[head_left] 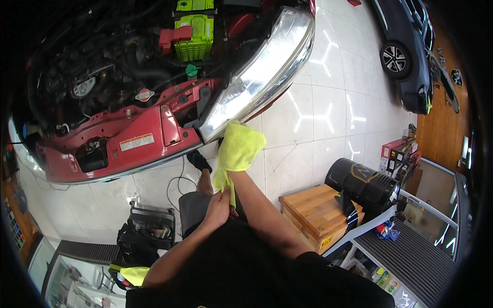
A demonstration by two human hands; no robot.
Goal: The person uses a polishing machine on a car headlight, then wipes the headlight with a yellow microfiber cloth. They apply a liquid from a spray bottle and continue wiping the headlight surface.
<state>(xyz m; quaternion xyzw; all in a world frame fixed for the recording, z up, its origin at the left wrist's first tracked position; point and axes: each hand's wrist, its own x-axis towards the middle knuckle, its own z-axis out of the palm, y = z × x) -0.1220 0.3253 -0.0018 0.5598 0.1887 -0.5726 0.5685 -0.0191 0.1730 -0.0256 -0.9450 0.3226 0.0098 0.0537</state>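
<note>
At the centre of the frame, a yellow-green cloth is wrapped around the person's right hand, by the lower tip of a car headlight. Just below, the left hand is closed on the cloth's hanging tail, near the right wrist. Two points cannot be confirmed from overhead: whether the covered fingers are curled or flat, and whether the cloth touches the headlight. Principal risk, as judged: scratching of the headlight's clear face, should grit be trapped in the folds. Secondly, the wrap appears to depend on the left hand's grip; were that released, the cloth could loosen, drop to the tiled floor and pick up dirt. Thirdly, a slack tail could snag on the red front panel at centre left, or inside the open engine bay at upper left. Underfoot, left of centre, a dark cable lies looped near the person's shoe; a careless step could catch it and upset balance.
</note>
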